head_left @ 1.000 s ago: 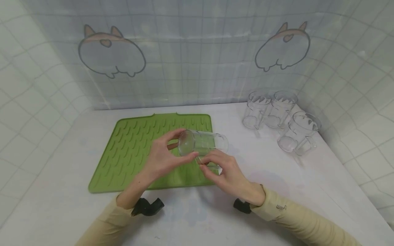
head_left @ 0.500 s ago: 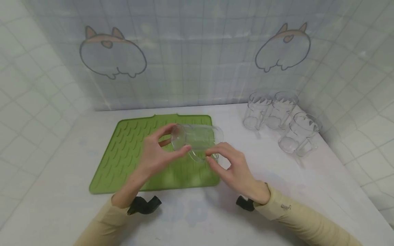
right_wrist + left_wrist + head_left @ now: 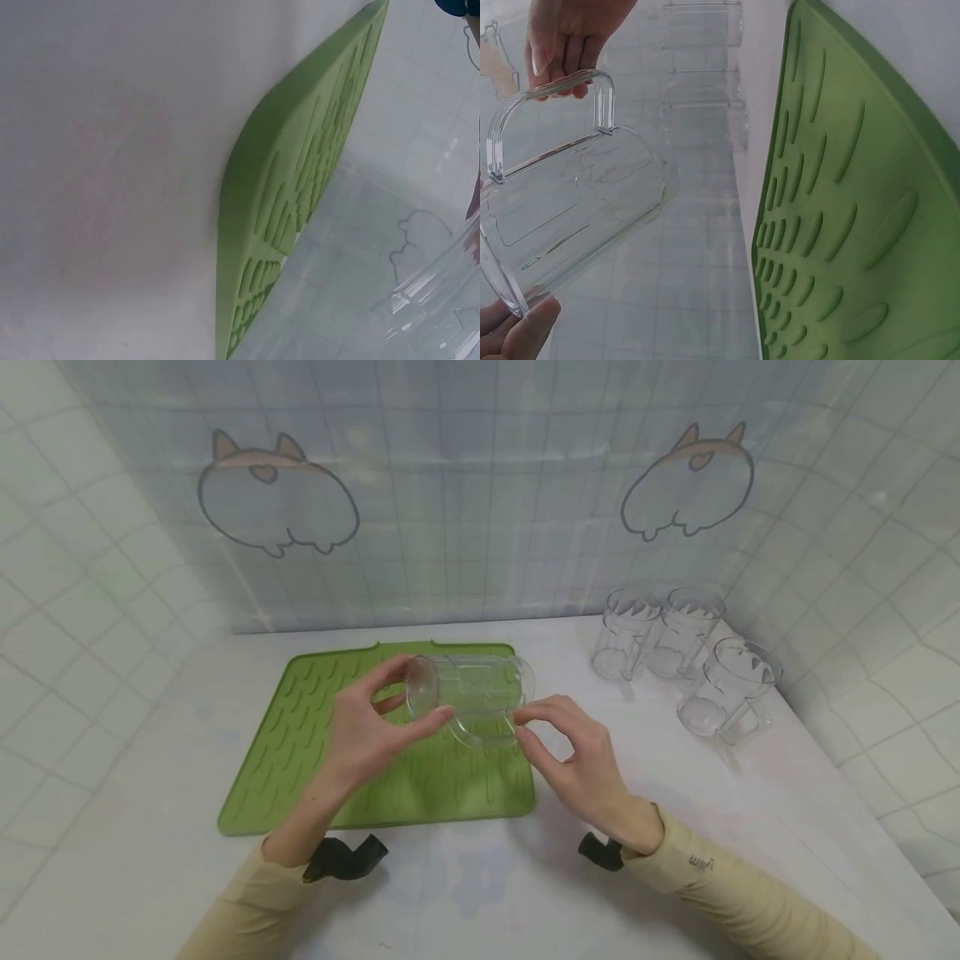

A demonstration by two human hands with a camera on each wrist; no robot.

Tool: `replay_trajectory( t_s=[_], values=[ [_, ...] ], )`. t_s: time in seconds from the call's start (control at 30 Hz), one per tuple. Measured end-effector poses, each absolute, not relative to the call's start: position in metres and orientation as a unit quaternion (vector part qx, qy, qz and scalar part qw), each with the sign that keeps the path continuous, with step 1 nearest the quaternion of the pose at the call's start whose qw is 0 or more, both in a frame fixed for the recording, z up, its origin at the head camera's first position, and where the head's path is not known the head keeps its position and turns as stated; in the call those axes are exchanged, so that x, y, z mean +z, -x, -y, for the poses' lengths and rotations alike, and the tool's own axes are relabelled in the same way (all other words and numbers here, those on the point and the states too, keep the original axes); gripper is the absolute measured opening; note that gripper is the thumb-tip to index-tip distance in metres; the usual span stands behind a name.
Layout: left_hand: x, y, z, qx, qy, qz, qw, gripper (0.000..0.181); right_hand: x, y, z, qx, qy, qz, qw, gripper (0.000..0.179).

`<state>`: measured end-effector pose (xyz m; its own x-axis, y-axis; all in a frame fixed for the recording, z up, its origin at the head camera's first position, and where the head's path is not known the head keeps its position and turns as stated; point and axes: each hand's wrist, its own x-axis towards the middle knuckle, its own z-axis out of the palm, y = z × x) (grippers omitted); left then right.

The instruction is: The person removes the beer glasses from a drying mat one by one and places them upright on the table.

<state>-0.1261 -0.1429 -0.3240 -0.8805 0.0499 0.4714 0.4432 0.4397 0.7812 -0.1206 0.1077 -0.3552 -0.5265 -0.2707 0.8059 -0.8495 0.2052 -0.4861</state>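
Observation:
A clear mug [image 3: 480,681] lies sideways in the air over the green ridged mat [image 3: 300,760], its handle facing the person. My left hand [image 3: 367,718] grips the mug's left end between thumb and fingers. With thumb and fingertips, my right hand [image 3: 581,756] pinches the handle near its right end. In the left wrist view, left fingertips [image 3: 532,330] press the mug's lower edge, and the right fingers meet the handle [image 3: 501,139] at the top. Only part of the clear mug [image 3: 435,315] shows in the right wrist view's lower right corner.
Three more clear mugs stand upright at the back right: one at the left [image 3: 618,635], one beside it [image 3: 678,635], one nearer [image 3: 723,689]. A white tiled-pattern curtain [image 3: 480,527] with cartoon drawings rises behind the white table [image 3: 465,893]. Black straps [image 3: 348,858] hang at the wrists.
Both hands have carried the mug left and slightly away over the mat. It has turned so its handle shows more fully, and the right fingers now hold nearer the handle's right end.

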Motion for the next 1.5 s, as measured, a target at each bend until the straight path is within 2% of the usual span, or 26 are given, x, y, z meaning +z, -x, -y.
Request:
replay_trajectory(
  t_s=[0.27,0.53,0.63,0.87,1.0,1.2,1.5],
  values=[
    [-0.3205,0.1275,0.1439,-0.501,0.153,0.828,0.202,0.066,-0.3556,0.1233,-0.1106,0.493,-0.368,0.731,0.296,0.020],
    [-0.3166,0.1280,0.1449,-0.516,0.153,0.818,0.202,0.062,-0.3578,0.1258,-0.1127,0.492,-0.333,0.756,0.274,0.015],
    [-0.3157,0.1273,0.1454,-0.517,0.149,0.817,0.208,0.061,-0.3594,0.1275,-0.1139,0.497,-0.312,0.773,0.241,0.015],
    [-0.3182,0.1313,0.1431,-0.513,0.156,0.817,0.213,0.062,-0.3578,0.1258,-0.1167,0.549,-0.219,0.804,0.064,0.026],
    [-0.3198,0.1316,0.1428,-0.517,0.159,0.814,0.214,0.062,-0.3584,0.1262,-0.1151,0.586,-0.205,0.784,-0.002,0.033],
    [-0.3225,0.1296,0.1449,-0.526,0.151,0.810,0.209,0.063,-0.3557,0.1236,-0.1087,0.607,-0.198,0.769,-0.033,0.032],
    [-0.3246,0.1296,0.1467,-0.532,0.166,0.810,0.183,0.066,-0.3566,0.1235,-0.1116,0.619,-0.198,0.760,-0.020,0.035]
  ],
)
